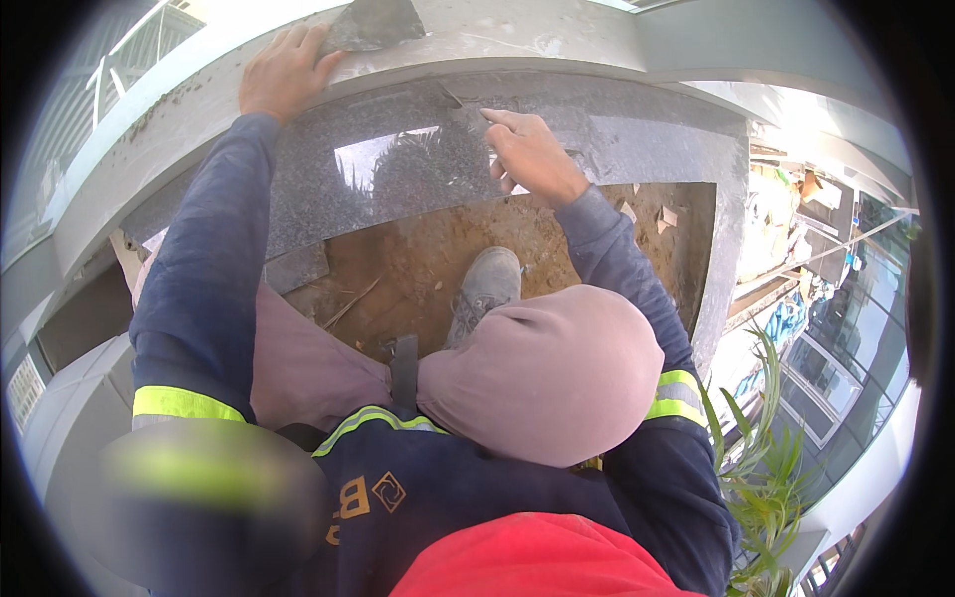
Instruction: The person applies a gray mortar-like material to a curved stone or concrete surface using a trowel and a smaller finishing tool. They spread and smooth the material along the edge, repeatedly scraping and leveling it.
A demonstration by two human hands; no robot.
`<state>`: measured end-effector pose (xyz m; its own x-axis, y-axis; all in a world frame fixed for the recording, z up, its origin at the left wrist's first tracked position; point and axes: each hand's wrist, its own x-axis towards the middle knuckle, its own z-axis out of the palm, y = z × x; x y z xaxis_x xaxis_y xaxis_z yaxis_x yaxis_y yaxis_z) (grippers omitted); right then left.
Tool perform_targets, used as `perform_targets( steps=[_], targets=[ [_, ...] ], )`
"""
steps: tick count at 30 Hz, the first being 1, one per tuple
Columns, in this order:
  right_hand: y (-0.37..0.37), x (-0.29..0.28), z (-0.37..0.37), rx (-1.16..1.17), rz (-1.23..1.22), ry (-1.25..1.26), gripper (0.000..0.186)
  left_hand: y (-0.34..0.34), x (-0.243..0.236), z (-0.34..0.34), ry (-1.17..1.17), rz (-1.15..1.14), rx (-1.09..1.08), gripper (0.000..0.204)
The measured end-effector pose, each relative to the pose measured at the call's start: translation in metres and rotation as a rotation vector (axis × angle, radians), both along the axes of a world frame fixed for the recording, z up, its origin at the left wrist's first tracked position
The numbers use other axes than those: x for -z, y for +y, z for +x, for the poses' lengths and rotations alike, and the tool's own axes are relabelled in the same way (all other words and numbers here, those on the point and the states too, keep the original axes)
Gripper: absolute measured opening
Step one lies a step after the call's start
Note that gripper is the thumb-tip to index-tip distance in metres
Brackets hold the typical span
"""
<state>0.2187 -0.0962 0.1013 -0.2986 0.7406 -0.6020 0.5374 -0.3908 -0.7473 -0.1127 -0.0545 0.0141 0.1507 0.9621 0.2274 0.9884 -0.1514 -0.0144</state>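
Observation:
My left hand (282, 72) lies flat on the pale ledge (537, 35) at the far side, fingers spread. Its thumb and fingertips reach a dark grey flat piece (380, 24) resting on that ledge; I cannot tell whether it is stone. Over the polished dark grey stone slab (308, 164), my right hand (532, 157) has its index finger stretched to the left and the other fingers loosely bent. Nothing shows in it. Just beyond that fingertip, a thin light sliver or mark (453, 97) is visible on the slab.
Brown soil (408, 249) fills an opening framed by the slab, with broken chips (667, 219) and my grey shoe (485, 289) in it. A green leafy plant (766, 478) stands at lower right. Piled boards and debris (791, 229) lie beyond the right edge.

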Motion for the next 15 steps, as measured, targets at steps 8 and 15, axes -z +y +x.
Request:
perform_targets(
  steps=[8, 15],
  targets=[
    [-0.038, 0.014, 0.101, 0.083, 0.025, 0.093, 0.052, 0.002, -0.004, 0.008, -0.005, -0.06, 0.002, 0.046],
    [-0.074, -0.012, 0.134, 0.161, 0.261, 0.136, 0.053, 0.001, -0.028, 0.037, -0.269, 0.001, 0.088, 0.057]
  ],
)
